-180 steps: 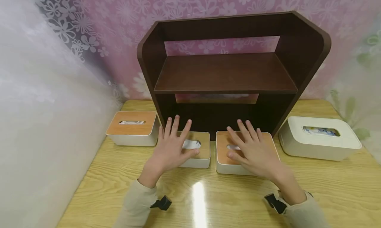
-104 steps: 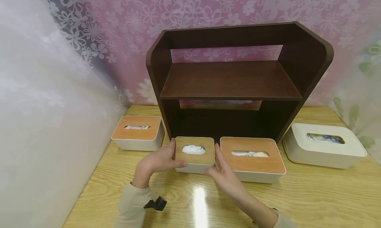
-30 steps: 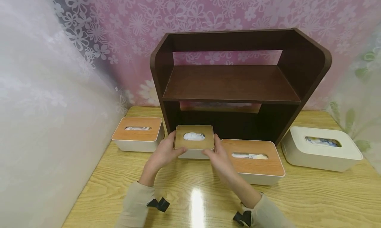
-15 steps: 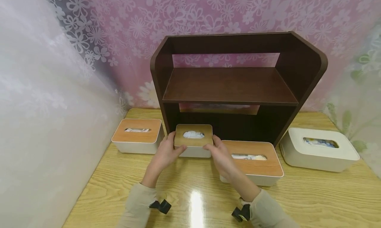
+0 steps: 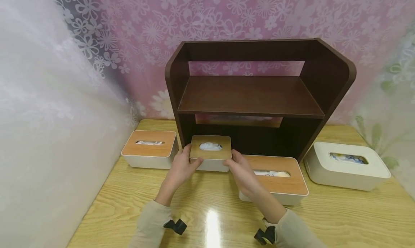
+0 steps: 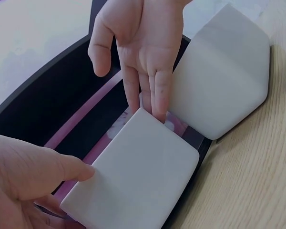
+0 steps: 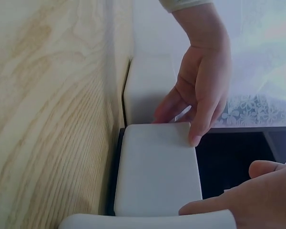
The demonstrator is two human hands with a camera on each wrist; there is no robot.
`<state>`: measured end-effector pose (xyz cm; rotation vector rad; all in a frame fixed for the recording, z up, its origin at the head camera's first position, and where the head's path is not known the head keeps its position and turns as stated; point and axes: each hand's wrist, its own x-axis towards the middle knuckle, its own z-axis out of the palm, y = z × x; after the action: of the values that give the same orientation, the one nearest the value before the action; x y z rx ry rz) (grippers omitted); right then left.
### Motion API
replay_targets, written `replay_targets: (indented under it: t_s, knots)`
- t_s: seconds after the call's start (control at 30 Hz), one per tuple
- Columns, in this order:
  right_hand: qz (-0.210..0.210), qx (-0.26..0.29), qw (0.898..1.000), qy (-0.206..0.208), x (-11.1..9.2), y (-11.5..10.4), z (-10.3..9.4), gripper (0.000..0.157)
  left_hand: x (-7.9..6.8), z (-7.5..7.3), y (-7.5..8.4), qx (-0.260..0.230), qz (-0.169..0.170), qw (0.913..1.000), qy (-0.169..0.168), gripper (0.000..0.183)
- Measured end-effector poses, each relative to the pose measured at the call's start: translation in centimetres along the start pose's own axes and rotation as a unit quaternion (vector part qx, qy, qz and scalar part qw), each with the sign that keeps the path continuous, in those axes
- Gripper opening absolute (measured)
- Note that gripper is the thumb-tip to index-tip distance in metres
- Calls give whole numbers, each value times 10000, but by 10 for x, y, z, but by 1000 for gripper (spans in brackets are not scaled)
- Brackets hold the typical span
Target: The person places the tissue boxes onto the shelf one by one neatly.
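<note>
A small tissue box point(image 5: 210, 165) with a light wooden lid sits at the lower opening of the dark brown desk shelf point(image 5: 253, 97), between my two hands. My left hand point(image 5: 178, 168) grips its left end; the left wrist view shows that thumb on the white front face of the box point(image 6: 138, 171). My right hand point(image 5: 243, 174) is at the opposite end. In the left wrist view the right hand point(image 6: 148, 43) has straight fingers at the box's end and its thumb spread apart from it. Its fingertips are partly hidden behind the box.
A larger orange-lidded tissue box point(image 5: 279, 185) stands at the shelf's front right, partly behind my right forearm. Another orange-lidded one point(image 5: 150, 150) is left of the shelf, and an all-white one point(image 5: 348, 174) right of it. A pale wall point(image 5: 48, 132) borders the table point(image 5: 107, 204) on the left.
My hands went from spread over two boxes to both ends of the small tissue box, which has moved back towards the shelf. Over the last second it barely shifts; the view tilts slightly.
</note>
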<state>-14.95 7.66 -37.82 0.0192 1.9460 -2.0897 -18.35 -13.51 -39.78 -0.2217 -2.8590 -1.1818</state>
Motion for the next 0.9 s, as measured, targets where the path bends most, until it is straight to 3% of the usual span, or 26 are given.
replay_targets:
  t_s: [0.57,0.9]
  knots:
    - [-29,343,9992,-213,-13,0,1,84,-3,4,4,50,-190,9997,125,72]
    - [-23,418,9988,-240,-4,-2,-5,83,-5,1,7,-387,-73,9992,20,69]
